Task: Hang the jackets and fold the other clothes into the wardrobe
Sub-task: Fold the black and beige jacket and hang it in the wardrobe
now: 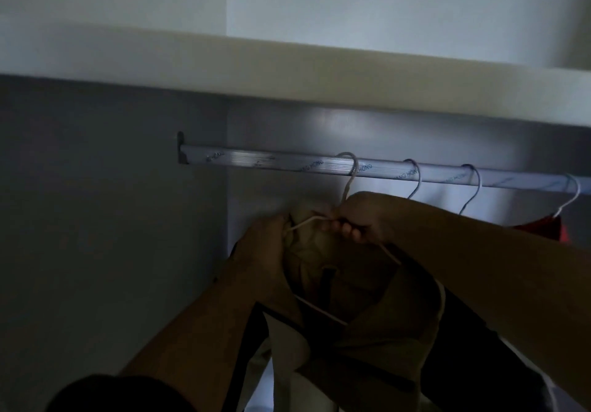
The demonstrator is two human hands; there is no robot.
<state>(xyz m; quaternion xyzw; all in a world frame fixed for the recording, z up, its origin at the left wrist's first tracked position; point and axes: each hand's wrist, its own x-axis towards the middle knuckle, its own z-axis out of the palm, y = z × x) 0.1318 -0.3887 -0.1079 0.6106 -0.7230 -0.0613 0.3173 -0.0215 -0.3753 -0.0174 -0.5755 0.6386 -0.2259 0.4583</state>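
A beige jacket with dark trim hangs on a white wire hanger whose hook sits over the metal wardrobe rail. My left hand grips the jacket's left shoulder at the hanger's left arm. Just under the hook, my right hand grips the hanger, its fingers curled round the wire. The jacket's lower part drops out of sight at the bottom edge.
Three more wire hanger hooks hang on the rail to the right; the farthest carries a red garment. A dark garment hangs below my right forearm. A white shelf runs above the rail, and the wardrobe's side wall stands at left.
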